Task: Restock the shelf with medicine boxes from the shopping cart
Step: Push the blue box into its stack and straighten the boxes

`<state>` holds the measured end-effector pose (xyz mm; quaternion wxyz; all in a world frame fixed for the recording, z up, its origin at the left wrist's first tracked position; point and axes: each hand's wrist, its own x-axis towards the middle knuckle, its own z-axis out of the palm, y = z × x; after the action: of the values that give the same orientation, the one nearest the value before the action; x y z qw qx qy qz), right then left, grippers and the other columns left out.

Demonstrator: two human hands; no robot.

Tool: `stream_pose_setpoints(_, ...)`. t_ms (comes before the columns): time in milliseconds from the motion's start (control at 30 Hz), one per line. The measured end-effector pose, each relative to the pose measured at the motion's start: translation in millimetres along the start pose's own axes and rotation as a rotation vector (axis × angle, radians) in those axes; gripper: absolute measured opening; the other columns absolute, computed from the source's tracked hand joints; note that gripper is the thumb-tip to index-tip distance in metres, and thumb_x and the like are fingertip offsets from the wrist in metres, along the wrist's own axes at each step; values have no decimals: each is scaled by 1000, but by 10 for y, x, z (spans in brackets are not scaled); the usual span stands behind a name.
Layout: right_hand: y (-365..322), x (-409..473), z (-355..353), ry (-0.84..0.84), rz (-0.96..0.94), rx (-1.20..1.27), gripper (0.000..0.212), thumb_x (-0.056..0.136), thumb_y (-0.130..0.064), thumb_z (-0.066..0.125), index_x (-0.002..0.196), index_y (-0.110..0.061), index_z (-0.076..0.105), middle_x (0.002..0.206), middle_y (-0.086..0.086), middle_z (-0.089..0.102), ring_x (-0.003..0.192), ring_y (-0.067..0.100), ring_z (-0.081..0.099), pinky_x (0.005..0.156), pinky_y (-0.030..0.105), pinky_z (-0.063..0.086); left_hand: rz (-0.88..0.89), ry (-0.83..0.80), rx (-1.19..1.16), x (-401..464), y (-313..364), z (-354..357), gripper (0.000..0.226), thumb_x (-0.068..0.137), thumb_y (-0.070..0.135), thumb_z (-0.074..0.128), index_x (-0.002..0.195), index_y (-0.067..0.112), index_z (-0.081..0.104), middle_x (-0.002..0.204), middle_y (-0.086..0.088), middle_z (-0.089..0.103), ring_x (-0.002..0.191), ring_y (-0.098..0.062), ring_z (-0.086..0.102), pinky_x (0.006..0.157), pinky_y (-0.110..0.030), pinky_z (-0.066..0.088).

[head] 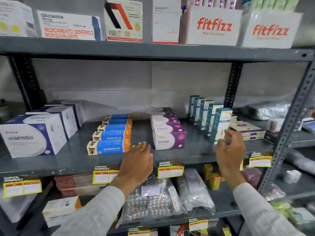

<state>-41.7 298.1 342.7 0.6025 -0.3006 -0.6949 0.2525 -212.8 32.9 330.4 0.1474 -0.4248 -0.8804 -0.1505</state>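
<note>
A grey metal shelf (68,160) fills the view, its middle board carrying rows of medicine boxes. At the left stand large white and navy boxes (32,135) in a row running back. Beside them, toward the middle, lies a file of blue and orange Vivalyn boxes (109,147), then a file of white and purple boxes (168,140), and further right a row of upright teal and white boxes (219,125). Flat cream boxes (247,130) are stacked just behind and to the right of the teal row. On the board above sit two white Fitfizz cartons (213,26) and a white Gliclazida box (68,25).

The left hand (136,164) reaches over the shelf's front edge, flat and palm down, fingers straight and close together, holding nothing. Its fingertips lie in the bare gap between the Vivalyn file and the purple file, near both; whether it touches the board cannot be told.

The right hand (230,150) is raised at the front teal box, fingers loosely curled and spread, blurred. Whether they touch the box cannot be told; it grips nothing.

Yellow supermarket price tags (170,170) hang along the front edge, with bagged blister packs (150,201) below.
</note>
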Motion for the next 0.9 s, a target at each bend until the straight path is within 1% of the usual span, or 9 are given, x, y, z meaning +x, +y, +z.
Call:
stream_pose_setpoints(100, 178, 190, -14, -135, 128, -141, 58, 80, -11, 77, 133, -13, 53, 135, 8, 53, 125, 29, 52, 103, 43, 46, -46, -19, 21, 8, 9, 132, 60, 106, 42, 18, 154, 11, 38, 164, -10, 37, 153, -23, 30, 129, -39, 18)
stream_pose_setpoints(133, 213, 266, -3, -188, 146, -160, 67, 78, -16, 82, 137, -14, 51, 137, 8, 52, 129, 27, 49, 105, 41, 44, -48, -14, 29, 2, 5, 158, 63, 105, 43, 14, 154, 10, 39, 163, -10, 38, 153, -22, 31, 129, -38, 17)
stream_pose_setpoints(200, 263, 406, 39, -270, 155, -173, 79, 71, -24, 90, 139, -14, 51, 135, 8, 56, 131, 26, 49, 102, 38, 46, -45, -8, 37, -2, -6, 177, 68, 103, 44, 10, 153, 10, 41, 163, -9, 38, 153, -21, 32, 129, -36, 15)
stream_pose_setpoints(267, 298, 482, 88, -317, 154, -203, 83, 68, -29, 94, 138, -15, 50, 134, 7, 61, 127, 29, 55, 97, 41, 49, -40, -2, 32, -2, -16, 176, 67, 103, 44, 10, 153, 11, 40, 163, -8, 38, 153, -19, 31, 128, -34, 14)
stream_pose_setpoints(333, 335, 501, 127, -317, 143, -242, 81, 70, -32, 93, 136, -15, 48, 135, 8, 63, 125, 34, 60, 96, 45, 52, -38, 1, 30, -11, -15, 173, 67, 103, 45, 10, 154, 12, 40, 163, -6, 37, 153, -17, 31, 128, -33, 13)
stream_pose_setpoints(400, 377, 502, 156, -287, 128, -257, 75, 72, -31, 91, 132, -14, 49, 134, 9, 65, 122, 35, 63, 92, 44, 54, -41, 6, 30, -17, -11, 182, 65, 105, 45, 12, 154, 13, 40, 163, -5, 37, 153, -16, 31, 128, -32, 13)
stream_pose_setpoints(600, 461, 519, 153, -259, 135, -279, 74, 75, -31, 90, 133, -14, 48, 133, 10, 64, 120, 36, 65, 91, 45, 57, -52, 9, 21, -17, -4, 190, 72, 101, 49, 8, 153, 14, 42, 162, -6, 40, 152, -17, 34, 128, -35, 19)
stream_pose_setpoints(767, 491, 484, 161, -238, 107, -310, 70, 76, -31, 89, 131, -15, 48, 132, 9, 67, 119, 35, 65, 89, 44, 56, -63, 0, 25, -18, 14, 177, 72, 101, 49, 8, 153, 14, 42, 162, -5, 39, 152, -17, 33, 128, -35, 18)
stream_pose_setpoints(900, 490, 488, 164, -270, 110, -332, 71, 78, -33, 88, 133, -17, 46, 133, 8, 68, 121, 34, 66, 91, 45, 56, -66, -9, 21, -27, 27, 161, 71, 101, 49, 9, 153, 14, 41, 162, -5, 40, 152, -17, 33, 128, -35, 19)
